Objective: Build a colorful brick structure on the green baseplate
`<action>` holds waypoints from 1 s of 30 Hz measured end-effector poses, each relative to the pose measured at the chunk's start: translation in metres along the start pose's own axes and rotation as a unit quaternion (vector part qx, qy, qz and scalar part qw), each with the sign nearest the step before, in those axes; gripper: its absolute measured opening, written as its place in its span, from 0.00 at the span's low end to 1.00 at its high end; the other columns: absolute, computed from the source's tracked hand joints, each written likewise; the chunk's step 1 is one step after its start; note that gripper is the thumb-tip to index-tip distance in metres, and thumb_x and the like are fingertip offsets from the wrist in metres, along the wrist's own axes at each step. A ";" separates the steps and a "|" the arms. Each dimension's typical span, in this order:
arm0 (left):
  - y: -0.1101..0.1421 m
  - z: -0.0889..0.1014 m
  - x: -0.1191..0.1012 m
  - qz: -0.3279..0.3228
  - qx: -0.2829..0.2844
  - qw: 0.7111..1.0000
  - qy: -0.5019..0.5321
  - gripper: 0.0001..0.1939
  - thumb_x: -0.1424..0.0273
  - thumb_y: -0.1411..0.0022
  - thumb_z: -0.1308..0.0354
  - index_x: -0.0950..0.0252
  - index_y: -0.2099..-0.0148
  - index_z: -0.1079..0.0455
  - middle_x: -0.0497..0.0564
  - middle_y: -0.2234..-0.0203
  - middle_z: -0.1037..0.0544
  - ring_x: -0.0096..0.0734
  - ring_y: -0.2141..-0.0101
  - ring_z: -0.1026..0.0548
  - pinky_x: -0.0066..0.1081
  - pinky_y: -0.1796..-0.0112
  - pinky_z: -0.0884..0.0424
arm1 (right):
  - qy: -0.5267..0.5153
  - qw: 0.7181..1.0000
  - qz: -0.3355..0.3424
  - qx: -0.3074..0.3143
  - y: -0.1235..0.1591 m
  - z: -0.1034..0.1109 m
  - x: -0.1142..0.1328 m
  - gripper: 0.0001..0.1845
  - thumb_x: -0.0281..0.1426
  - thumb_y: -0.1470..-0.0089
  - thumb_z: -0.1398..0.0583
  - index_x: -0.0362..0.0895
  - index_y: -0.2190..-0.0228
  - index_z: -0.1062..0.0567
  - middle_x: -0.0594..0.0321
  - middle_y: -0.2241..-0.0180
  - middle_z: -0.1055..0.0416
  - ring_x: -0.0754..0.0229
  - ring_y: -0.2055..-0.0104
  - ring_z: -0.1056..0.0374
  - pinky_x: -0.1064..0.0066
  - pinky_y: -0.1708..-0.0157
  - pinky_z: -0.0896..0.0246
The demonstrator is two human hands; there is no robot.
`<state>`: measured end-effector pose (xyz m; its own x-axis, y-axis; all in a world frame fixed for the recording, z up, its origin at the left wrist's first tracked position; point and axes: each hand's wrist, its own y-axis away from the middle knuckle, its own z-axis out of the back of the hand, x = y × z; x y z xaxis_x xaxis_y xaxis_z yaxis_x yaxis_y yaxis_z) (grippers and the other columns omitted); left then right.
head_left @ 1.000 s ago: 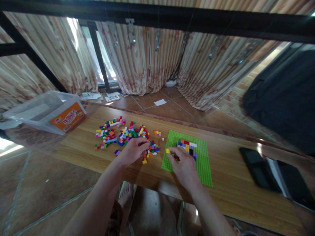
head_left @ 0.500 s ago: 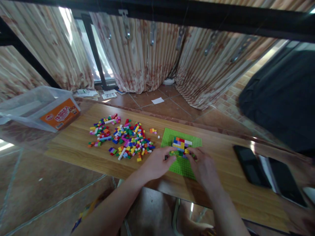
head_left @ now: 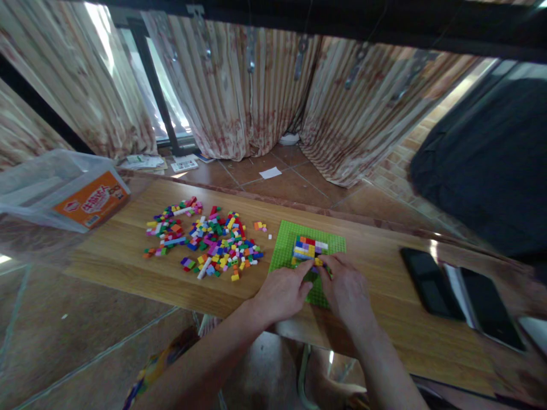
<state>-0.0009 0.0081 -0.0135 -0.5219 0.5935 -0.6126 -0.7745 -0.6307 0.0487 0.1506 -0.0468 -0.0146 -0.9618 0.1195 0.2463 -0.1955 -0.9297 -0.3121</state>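
A flat build of colourful toy bricks [head_left: 308, 246], with red, white, yellow and blue pieces, sits on a green baseplate [head_left: 286, 236]. My left hand [head_left: 284, 293] reaches to its near edge, index finger stretched to the bricks and thumb held apart below. From the right, my right hand [head_left: 347, 285] has its fingertips closed at a small yellow brick [head_left: 318, 262] on the build's near right side. My fingers hide the near part of the build. Left of the baseplate lies a spread pile of loose toy bricks [head_left: 220, 236] in many colours.
The wooden table [head_left: 141, 279] carries everything. A clear plastic bin [head_left: 38, 199] with an orange label stands at the far left. Two dark phone-like devices [head_left: 431, 282] lie at the right. A small white brick [head_left: 270, 236] lies between pile and baseplate.
The view has shifted slightly. My left thumb has drawn back from the build and lower, while its index finger stays at the bricks. My right hand remains at the near right side.
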 end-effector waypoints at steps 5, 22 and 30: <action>0.000 -0.002 -0.004 -0.010 0.016 0.997 -0.077 0.26 0.66 0.34 0.55 0.65 0.35 0.46 0.59 0.61 0.20 0.46 0.62 0.21 0.42 0.61 0.25 | 0.029 0.999 -0.005 0.015 0.000 0.001 0.003 0.12 0.26 0.41 0.47 0.39 0.60 0.25 0.54 0.63 0.29 0.56 0.62 0.32 0.66 0.59 0.38; -0.003 -0.011 -0.007 -0.009 -0.005 0.996 -0.086 0.29 0.66 0.34 0.56 0.67 0.33 0.54 0.58 0.64 0.20 0.46 0.65 0.21 0.43 0.64 0.25 | 0.037 0.999 -0.006 0.012 0.002 -0.001 0.003 0.13 0.23 0.43 0.47 0.38 0.61 0.24 0.53 0.65 0.29 0.55 0.62 0.33 0.66 0.59 0.38; -0.007 -0.012 -0.011 -0.003 -0.007 0.998 -0.070 0.27 0.67 0.35 0.56 0.69 0.35 0.50 0.58 0.63 0.20 0.44 0.64 0.21 0.41 0.62 0.25 | -0.031 0.999 -0.024 -0.021 0.003 -0.005 -0.002 0.14 0.25 0.42 0.48 0.38 0.60 0.24 0.53 0.64 0.27 0.56 0.65 0.31 0.66 0.62 0.36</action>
<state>0.0146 -0.0001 -0.0171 -0.5631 0.6607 -0.4963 -0.7732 -0.6333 0.0342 0.1505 -0.0484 -0.0207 -0.9373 0.1412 0.3187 -0.2512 -0.9075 -0.3366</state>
